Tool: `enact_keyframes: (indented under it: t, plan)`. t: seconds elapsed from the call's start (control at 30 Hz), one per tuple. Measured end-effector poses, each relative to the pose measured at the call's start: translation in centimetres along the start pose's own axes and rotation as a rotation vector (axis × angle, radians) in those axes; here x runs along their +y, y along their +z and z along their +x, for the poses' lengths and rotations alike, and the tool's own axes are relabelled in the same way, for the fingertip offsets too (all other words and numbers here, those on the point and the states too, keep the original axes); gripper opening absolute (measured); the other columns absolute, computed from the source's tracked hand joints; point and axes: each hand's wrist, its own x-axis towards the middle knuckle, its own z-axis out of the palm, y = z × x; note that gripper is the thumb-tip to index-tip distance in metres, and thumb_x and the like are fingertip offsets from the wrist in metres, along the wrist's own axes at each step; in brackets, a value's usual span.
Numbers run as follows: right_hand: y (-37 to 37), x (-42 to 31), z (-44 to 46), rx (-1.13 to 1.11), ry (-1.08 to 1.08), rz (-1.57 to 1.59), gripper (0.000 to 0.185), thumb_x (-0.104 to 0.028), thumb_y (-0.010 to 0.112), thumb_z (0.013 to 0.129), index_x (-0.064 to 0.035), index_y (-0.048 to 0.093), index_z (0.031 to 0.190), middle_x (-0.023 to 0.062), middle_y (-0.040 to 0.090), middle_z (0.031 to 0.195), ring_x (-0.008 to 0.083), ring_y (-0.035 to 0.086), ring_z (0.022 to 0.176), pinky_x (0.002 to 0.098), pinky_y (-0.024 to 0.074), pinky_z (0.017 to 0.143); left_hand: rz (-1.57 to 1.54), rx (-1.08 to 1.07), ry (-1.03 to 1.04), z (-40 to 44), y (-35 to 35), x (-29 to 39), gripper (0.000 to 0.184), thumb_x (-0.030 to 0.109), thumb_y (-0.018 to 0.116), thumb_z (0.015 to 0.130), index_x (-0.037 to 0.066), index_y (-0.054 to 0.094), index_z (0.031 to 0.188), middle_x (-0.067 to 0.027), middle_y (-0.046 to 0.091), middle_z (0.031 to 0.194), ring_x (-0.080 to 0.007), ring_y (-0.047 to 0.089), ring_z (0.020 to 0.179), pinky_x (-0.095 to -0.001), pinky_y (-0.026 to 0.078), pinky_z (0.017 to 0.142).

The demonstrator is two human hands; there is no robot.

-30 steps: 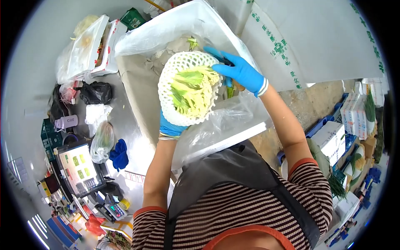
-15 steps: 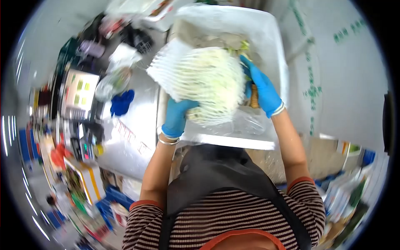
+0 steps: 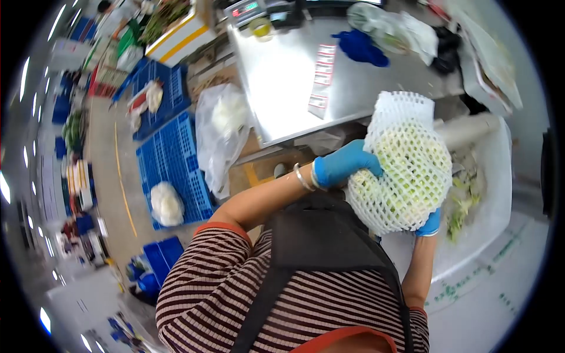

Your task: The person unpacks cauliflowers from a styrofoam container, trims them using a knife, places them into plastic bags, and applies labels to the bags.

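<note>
A large cauliflower, pale green and white, sits inside a white foam net whose end sticks up loose at the top. My left hand, in a blue glove, grips its left side with thumb and fingers pressed into the net. Behind its lower right edge is my right hand, also gloved in blue. The cauliflower hides the right fingers, and whether they hold anything else does not show. Held up in front of my apron, the cauliflower overlaps the near side of a white bin with leaf scraps inside.
Beyond my left hand is a steel table bearing a blue cloth-like item, plastic bags and a scale. On the floor to the left lie blue pallets, with a white bagged bundle on one.
My view and body have turned left, bringing the floor and pallets into sight. The netted cauliflower has come away from over the bin, closer to me; my right hand is now mostly behind it.
</note>
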Motion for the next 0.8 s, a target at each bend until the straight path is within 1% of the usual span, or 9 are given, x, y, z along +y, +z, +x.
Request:
enact_keyframes:
  t: [0.2, 0.23, 0.27, 0.33, 0.4, 0.47, 0.6, 0.73, 0.8]
  plan:
    - [13.4, 11.7, 7.5, -0.218, 0.352, 0.075, 0.049, -0.032, 0.047, 0.097, -0.0062, 0.049, 0.139, 0.0124, 0.058, 0.135, 0.0259, 0.061, 0.117, 0.0421, 0.0514, 0.098, 0.048, 0.23, 0.175, -18.1, -13.3, 0.9, 0.076, 0.03, 0.069, 0.088, -0.002, 0.034, 0.148, -0.0141, 0.045, 0.147, -0.0225, 0.043, 0.134, -0.0358, 0.034, 0.112]
    - [14.4, 14.1, 8.6, -0.324, 0.398, 0.12, 0.049, -0.033, 0.046, 0.099, -0.0063, 0.049, 0.139, 0.0124, 0.057, 0.136, 0.026, 0.06, 0.118, 0.0424, 0.0514, 0.098, 0.214, 0.418, 0.147, -21.2, -14.6, 3.2, 0.077, 0.034, 0.069, 0.088, 0.0, 0.034, 0.148, -0.0124, 0.054, 0.136, -0.0219, 0.055, 0.12, -0.0324, 0.045, 0.101]
    - [16.4, 16.7, 9.2, -0.379, 0.453, 0.171, 0.048, -0.034, 0.045, 0.1, -0.0062, 0.049, 0.139, 0.0124, 0.057, 0.136, 0.026, 0.06, 0.118, 0.0425, 0.0512, 0.099, 0.065, 0.452, 0.45, -24.1, -19.2, 0.7, 0.082, 0.037, 0.072, 0.086, 0.002, 0.033, 0.149, -0.0125, 0.056, 0.134, -0.0217, 0.056, 0.119, -0.0333, 0.045, 0.101]
    - [19.4, 21.4, 10.3, -0.423, 0.577, 0.25, 0.048, -0.035, 0.044, 0.102, -0.0068, 0.048, 0.14, 0.0128, 0.056, 0.138, 0.0263, 0.06, 0.118, 0.0423, 0.0515, 0.098, 0.742, 1.215, 0.498, -27.9, -25.3, -2.9, 0.102, 0.045, 0.079, 0.076, 0.008, 0.024, 0.154, -0.016, 0.043, 0.146, -0.0251, 0.051, 0.124, -0.037, 0.046, 0.097]
    - [21.4, 26.0, 11.6, -0.391, 0.647, 0.098, 0.051, -0.038, 0.047, 0.101, -0.0086, 0.046, 0.143, 0.0123, 0.053, 0.14, 0.0253, 0.056, 0.123, 0.0434, 0.0473, 0.103, 1.533, 1.56, -0.26, -30.0, -30.0, -7.6, 0.108, 0.041, 0.081, 0.074, 0.014, 0.017, 0.156, -0.0186, 0.032, 0.153, -0.0329, 0.047, 0.128, -0.0396, 0.046, 0.096]
    - [26.3, 28.3, 11.2, -0.278, 0.756, -0.111, 0.053, -0.036, 0.054, 0.095, -0.0085, 0.049, 0.14, 0.0117, 0.057, 0.135, 0.0234, 0.059, 0.115, 0.0408, 0.0501, 0.096, 1.398, 1.445, -0.574, -30.8, -35.6, -13.1, 0.104, 0.028, 0.078, 0.076, 0.02, 0.014, 0.157, -0.0214, 0.026, 0.155, -0.0371, 0.054, 0.118, -0.0411, 0.048, 0.09]
    - [29.9, 35.4, 12.0, -0.301, 1.132, 0.017, 0.033, -0.027, 0.054, 0.089, -0.0076, 0.065, 0.114, 0.0017, 0.068, 0.084, 0.0069, 0.046, 0.047, 0.0219, 0.034, 0.038, 0.562, 1.513, 0.042, -34.7, -45.8, -9.1, 0.047, 0.01, 0.054, 0.088, 0.017, 0.057, 0.134, -0.0175, 0.069, 0.089, -0.0195, 0.064, 0.07, -0.0335, 0.049, 0.065]
    - [37.5, 43.5, 15.2, -0.123, 0.964, -0.068, 0.048, -0.033, 0.055, 0.093, -0.0044, 0.053, 0.132, 0.0104, 0.062, 0.127, 0.0227, 0.061, 0.114, 0.0368, 0.0486, 0.1, 0.572, 1.374, 0.062, -39.6, -47.0, 2.3, 0.032, 0.011, 0.051, 0.093, 0.012, 0.068, 0.12, -0.0093, 0.066, 0.077, -0.0116, 0.056, 0.061, -0.03, 0.049, 0.062]
    - [39.0, 49.3, 20.7, -0.192, 0.931, -0.087, 0.049, -0.035, 0.055, 0.095, -0.0082, 0.051, 0.136, 0.0079, 0.063, 0.124, 0.0213, 0.063, 0.105, 0.0359, 0.0511, 0.092, 0.52, 1.204, 0.121, -41.3, -47.1, 2.2, 0.033, 0.015, 0.051, 0.095, 0.009, 0.065, 0.125, -0.0069, 0.065, 0.077, -0.0099, 0.055, 0.063, -0.0285, 0.048, 0.062]
